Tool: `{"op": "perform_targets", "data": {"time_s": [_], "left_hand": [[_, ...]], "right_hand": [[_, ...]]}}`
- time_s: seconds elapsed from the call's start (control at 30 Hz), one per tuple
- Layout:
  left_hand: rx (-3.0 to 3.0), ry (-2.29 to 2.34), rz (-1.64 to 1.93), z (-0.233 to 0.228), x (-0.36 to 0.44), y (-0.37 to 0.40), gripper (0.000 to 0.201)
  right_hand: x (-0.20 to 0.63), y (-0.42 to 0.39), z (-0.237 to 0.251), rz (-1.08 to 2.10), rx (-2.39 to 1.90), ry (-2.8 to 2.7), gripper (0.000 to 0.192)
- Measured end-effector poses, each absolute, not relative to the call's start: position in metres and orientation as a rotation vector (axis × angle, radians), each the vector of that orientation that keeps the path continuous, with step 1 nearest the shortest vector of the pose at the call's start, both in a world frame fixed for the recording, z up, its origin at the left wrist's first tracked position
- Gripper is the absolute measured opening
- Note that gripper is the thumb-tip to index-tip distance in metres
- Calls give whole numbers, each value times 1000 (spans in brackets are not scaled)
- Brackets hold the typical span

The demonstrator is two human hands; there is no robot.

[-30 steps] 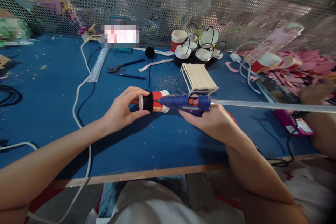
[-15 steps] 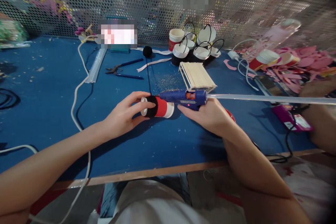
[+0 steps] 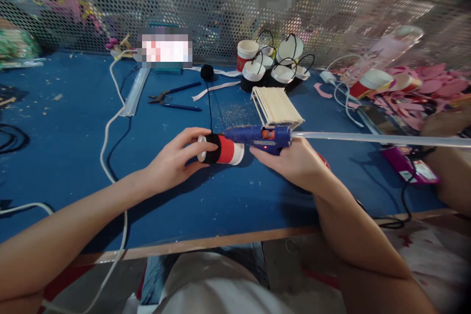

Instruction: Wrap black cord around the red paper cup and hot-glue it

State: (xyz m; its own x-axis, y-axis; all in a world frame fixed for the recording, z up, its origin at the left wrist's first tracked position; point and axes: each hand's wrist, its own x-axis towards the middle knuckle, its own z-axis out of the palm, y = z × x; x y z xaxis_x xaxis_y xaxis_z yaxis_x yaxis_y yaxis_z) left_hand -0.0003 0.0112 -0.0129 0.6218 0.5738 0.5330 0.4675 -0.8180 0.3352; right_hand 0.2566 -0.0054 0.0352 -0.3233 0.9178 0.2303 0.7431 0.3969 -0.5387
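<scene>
My left hand (image 3: 182, 157) is closed around the left end of a paper cup (image 3: 228, 151) lying on its side. Red shows on the cup's middle, white at its ends, and black yarn (image 3: 212, 151) is wound round its left part. A strand runs from the wrap up to a black yarn ball (image 3: 206, 72). In my right hand (image 3: 294, 163) is a blue glue gun (image 3: 253, 136), its nozzle pointing left at the cup's upper side by the yarn. Whether the nozzle touches is not clear. A long clear glue stick (image 3: 368, 138) sticks out of its back.
Blue-handled pliers (image 3: 180, 94), a small stick-built bench (image 3: 277, 106) and several yarn-wrapped cups (image 3: 253, 74) stand beyond my hands. A white cable (image 3: 106, 142) crosses at left. Another person's arm (image 3: 447, 157) rests at right near a purple box (image 3: 410, 167). Metal mesh (image 3: 221, 14) rises behind.
Hardly anything differs. Both hands keep their hold on the cup and the glue gun, and the view has shifted very slightly.
</scene>
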Motion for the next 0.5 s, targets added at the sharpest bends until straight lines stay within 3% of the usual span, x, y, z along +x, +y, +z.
{"op": "perform_targets", "data": {"time_s": [0.5], "left_hand": [[1911,1017,1008,-19,0,16,49]], "right_hand": [[248,-15,44,540,-1413,-2103,14]]}}
